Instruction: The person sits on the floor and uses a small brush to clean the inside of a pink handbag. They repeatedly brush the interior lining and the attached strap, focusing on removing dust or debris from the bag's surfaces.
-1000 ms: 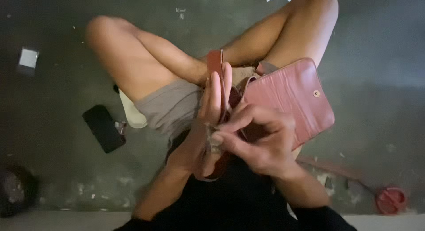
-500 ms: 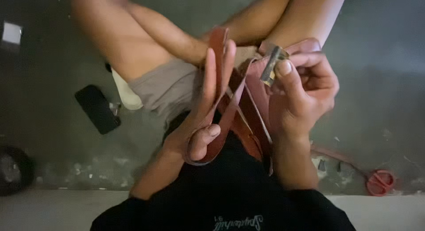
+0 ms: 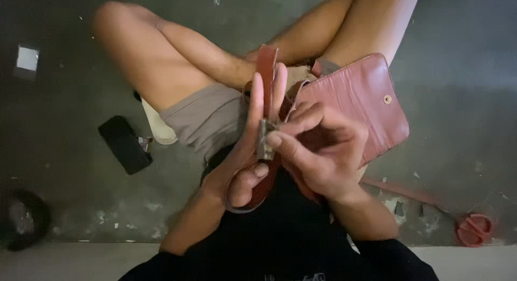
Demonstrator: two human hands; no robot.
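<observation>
One pink leather purse (image 3: 371,106), one brown strap (image 3: 266,71), one metal buckle (image 3: 264,141), one black phone (image 3: 125,145), two hands: left hand (image 3: 245,157), right hand (image 3: 318,152).

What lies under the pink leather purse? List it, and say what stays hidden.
The pink leather purse rests on the person's lap, over a bare leg and grey shorts. The right hand covers its near edge, so the brown strap's attachment is hidden.
</observation>
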